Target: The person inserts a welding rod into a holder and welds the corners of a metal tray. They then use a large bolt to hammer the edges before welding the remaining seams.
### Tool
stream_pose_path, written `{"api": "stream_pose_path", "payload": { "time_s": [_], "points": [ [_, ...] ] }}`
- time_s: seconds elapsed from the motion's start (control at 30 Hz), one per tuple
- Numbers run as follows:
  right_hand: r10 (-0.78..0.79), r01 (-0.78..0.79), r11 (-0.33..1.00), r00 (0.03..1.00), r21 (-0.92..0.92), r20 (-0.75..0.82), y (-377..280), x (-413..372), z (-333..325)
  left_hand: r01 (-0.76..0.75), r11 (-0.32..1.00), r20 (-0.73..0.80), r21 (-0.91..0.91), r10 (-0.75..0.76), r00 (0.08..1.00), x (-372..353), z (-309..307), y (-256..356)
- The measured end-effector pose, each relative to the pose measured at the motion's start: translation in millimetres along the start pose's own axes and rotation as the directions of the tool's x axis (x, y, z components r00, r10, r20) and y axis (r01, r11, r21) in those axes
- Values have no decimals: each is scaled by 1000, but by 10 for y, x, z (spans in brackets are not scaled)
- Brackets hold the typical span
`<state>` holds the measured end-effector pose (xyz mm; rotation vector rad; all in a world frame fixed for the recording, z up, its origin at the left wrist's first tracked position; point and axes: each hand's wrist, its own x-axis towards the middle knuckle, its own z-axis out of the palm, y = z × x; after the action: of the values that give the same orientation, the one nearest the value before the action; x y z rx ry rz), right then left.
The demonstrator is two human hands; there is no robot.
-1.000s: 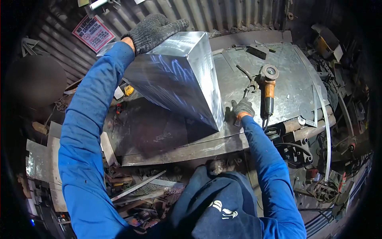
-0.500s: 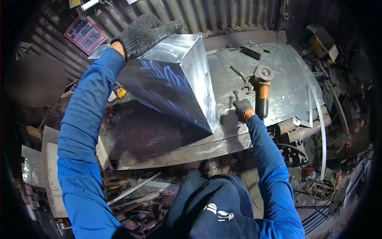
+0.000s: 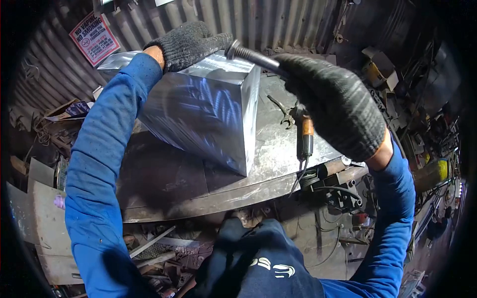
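Observation:
A shiny folded sheet-metal box point(image 3: 208, 109) stands tilted on one corner on the steel workbench point(image 3: 198, 193). My left hand point(image 3: 186, 42), in a dark knit glove, rests on the box's raised top edge and holds it up. My right hand point(image 3: 338, 104), also gloved, is lifted high near the camera and grips a dark metal rod with a round head point(image 3: 248, 53), possibly a hammer, whose head hangs just above the box's top.
An orange-handled angle grinder point(image 3: 305, 134) and a wrench point(image 3: 280, 111) lie on the bench right of the box. A corrugated wall with a red no-smoking sign point(image 3: 94, 38) is behind. Scrap metal point(image 3: 159, 248) lies under the bench; tools and cables clutter the right.
My right hand left the bench beside the grinder and rose up close to the camera, now holding the metal rod over the box. My left hand stayed on the box's top edge.

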<state>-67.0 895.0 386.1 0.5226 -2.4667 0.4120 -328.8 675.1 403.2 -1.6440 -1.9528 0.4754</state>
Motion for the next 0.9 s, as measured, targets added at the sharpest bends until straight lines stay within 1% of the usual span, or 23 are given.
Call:
{"api": "stream_pose_path", "payload": {
  "time_s": [0.03,0.07,0.1,0.17,0.23,0.27,0.3,0.37,0.4,0.43,0.5,0.57,0.6,0.63,0.7,0.73,0.77,0.83,0.87,0.9],
  "points": [
    [26,-24,999,997,-27,78,-39,19,-29,13,1000,-1,5,-13,1000,11,-27,29],
    [-36,37,999,999,-15,19,-22,11,10,84,996,83,-43,-81,993,48,-79,54],
    [-14,13,999,1000,-32,-18,-58,36,21,158,984,173,-86,-141,975,102,-188,94],
    [31,-36,998,995,-55,-95,-175,76,65,139,986,164,-95,-122,979,98,-182,90],
    [-76,70,982,997,-174,-30,-112,-60,238,-37,999,-36,-4,37,999,11,23,-9],
    [-10,18,979,999,-203,39,-116,-50,181,-57,998,-79,-3,56,995,3,82,-45],
    [58,-31,971,992,-236,111,-160,-2,92,-38,999,-50,-2,37,998,-6,50,-20],
    [98,-69,980,984,-188,151,-153,42,25,5,1000,0,5,-5,1000,2,-46,56],
    [123,-94,982,978,-166,169,-142,43,7,39,999,66,12,-40,997,47,-40,41],
    [83,-70,984,994,-163,75,-135,47,27,73,997,133,21,-75,988,102,-13,11],
    [-3,-15,986,994,-164,-112,-128,57,116,94,996,149,1,-93,984,116,8,16],
    [-87,85,967,996,-241,3,-31,-110,242,60,997,44,-51,-57,997,61,-14,29],
    [-3,22,973,997,-228,82,-118,-26,89,47,994,-92,-95,-56,994,15,112,-1],
    [82,-45,975,983,-217,164,-216,47,-53,97,989,-2,-109,-98,995,39,87,-8],
    [32,-30,989,999,-142,13,-210,47,-29,189,974,184,-126,-164,969,130,-46,6],
    [8,-15,994,998,-109,-64,-206,50,-18,182,966,130,-184,-160,979,111,-88,35],
    [-42,34,986,998,-161,-46,-195,13,70,169,956,76,-240,-155,985,91,-129,65],
    [-136,128,986,988,-107,-67,-180,-86,181,4,987,-117,-161,-23,993,43,-23,28],
    [-28,41,980,997,-195,70,-168,-112,62,101,975,-98,-198,-122,988,16,10,53],
    [-27,37,988,997,-150,69,-169,-60,29,99,985,-44,-140,-106,993,35,10,19]
  ]
}}
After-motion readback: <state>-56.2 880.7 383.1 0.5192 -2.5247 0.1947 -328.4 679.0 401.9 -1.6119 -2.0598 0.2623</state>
